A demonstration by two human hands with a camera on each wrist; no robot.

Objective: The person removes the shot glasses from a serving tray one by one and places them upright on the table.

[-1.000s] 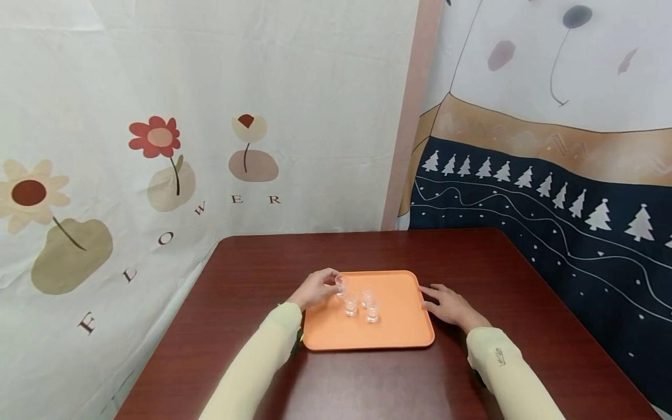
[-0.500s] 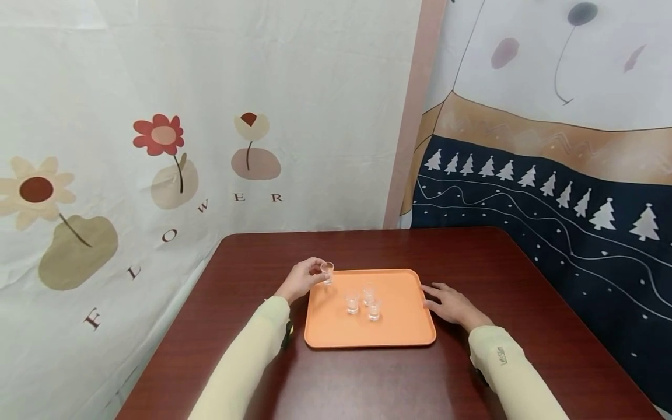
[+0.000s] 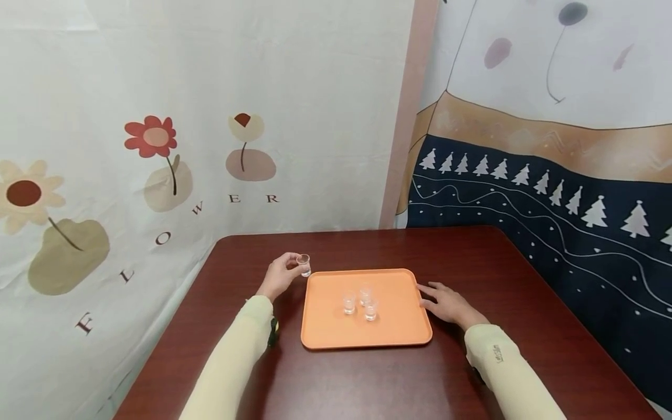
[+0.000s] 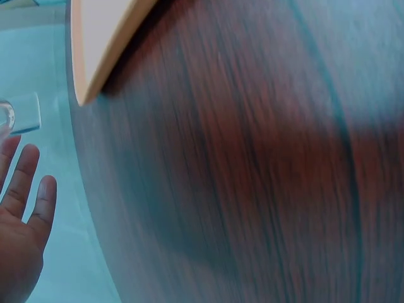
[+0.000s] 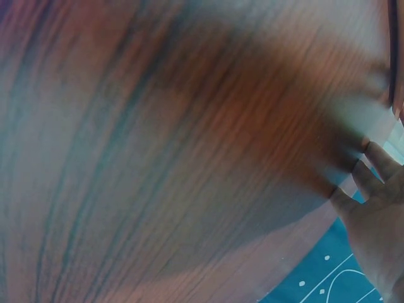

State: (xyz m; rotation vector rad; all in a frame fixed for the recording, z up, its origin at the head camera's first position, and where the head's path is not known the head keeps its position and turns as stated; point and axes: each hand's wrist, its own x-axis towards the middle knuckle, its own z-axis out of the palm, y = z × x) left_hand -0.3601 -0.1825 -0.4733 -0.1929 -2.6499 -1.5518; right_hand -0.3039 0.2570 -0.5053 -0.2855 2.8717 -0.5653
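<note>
Between thumb and fingers my left hand (image 3: 279,275) pinches a small clear shot glass (image 3: 305,265), upright, just past the far left corner of an orange tray (image 3: 325,333). The left wrist view catches that glass (image 4: 26,113) at its left edge, with the other fingers of the hand (image 4: 22,233) spread below. Three more clear glasses stand grouped on the tray: one at the left (image 3: 349,304), one behind (image 3: 365,295) and one in front (image 3: 370,311). My right hand (image 3: 448,304) rests at the tray's right side, fingers extended to its rim.
The tray lies on a dark reddish-brown wooden table (image 3: 346,385). A pale cloth with printed flowers (image 3: 325,116) hangs behind and to the left. A dark blue cloth with white trees (image 3: 525,216) hangs along the right side.
My left hand has carried the glass from the tray's upper left part leftward and away, past the rim. The right hand and the other three glasses have stayed in place.
</note>
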